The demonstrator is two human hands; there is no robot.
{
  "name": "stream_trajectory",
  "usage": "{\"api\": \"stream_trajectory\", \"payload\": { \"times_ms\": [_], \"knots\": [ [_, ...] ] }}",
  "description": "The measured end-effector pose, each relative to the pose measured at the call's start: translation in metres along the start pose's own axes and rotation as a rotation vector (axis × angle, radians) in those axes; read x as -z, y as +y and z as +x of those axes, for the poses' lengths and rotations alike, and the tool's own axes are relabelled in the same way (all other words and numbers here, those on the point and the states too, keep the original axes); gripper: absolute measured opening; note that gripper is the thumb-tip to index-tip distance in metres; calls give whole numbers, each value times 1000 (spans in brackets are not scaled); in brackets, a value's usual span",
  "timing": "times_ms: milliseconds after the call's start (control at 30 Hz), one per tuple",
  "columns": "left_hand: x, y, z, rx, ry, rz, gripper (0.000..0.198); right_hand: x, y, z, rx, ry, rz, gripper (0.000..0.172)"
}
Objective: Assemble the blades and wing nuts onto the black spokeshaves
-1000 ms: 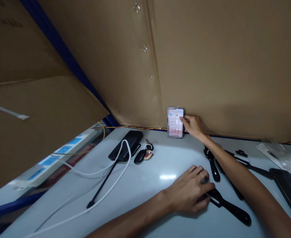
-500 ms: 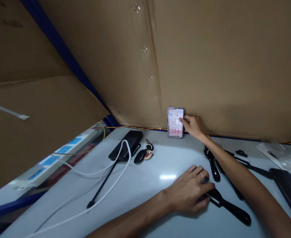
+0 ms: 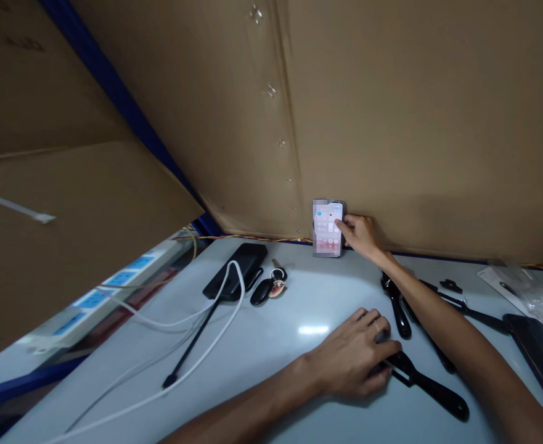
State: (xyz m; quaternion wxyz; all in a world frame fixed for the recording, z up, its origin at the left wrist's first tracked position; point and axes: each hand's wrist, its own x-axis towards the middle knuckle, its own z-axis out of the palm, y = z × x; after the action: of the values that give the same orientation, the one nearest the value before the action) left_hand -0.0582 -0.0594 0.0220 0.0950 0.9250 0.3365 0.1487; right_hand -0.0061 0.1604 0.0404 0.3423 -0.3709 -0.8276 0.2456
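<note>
My right hand is at the smartphone, which stands upright against the cardboard wall. One finger or the thumb rests on its lit screen, and the other fingers are curled by its right edge. Closer to me, my left hand lies palm down with curled fingers over a black-handled tool. The tool's head is hidden under that hand, so its kind does not show. My right forearm passes above several more black-handled tools, including a thick-handled one and one with a slotted head.
A black power bank-like box with a white cable lies left, beside keys with a black fob. A power strip runs along the left edge. At right are a dark flat device and clear plastic packaging.
</note>
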Motion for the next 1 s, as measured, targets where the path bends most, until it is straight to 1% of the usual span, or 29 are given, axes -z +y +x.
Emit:
{"api": "stream_trajectory", "payload": {
  "times_ms": [433,633,1000],
  "knots": [
    [1,0,0,-1,-8,-5,32,2,-3,-1,-1,-2,-7,27],
    [0,0,0,-4,-6,0,33,2,-2,-1,6,10,-9,30],
    [0,0,0,-8,5,2,31,2,-3,-2,3,4,-11,27]
  ]
}}
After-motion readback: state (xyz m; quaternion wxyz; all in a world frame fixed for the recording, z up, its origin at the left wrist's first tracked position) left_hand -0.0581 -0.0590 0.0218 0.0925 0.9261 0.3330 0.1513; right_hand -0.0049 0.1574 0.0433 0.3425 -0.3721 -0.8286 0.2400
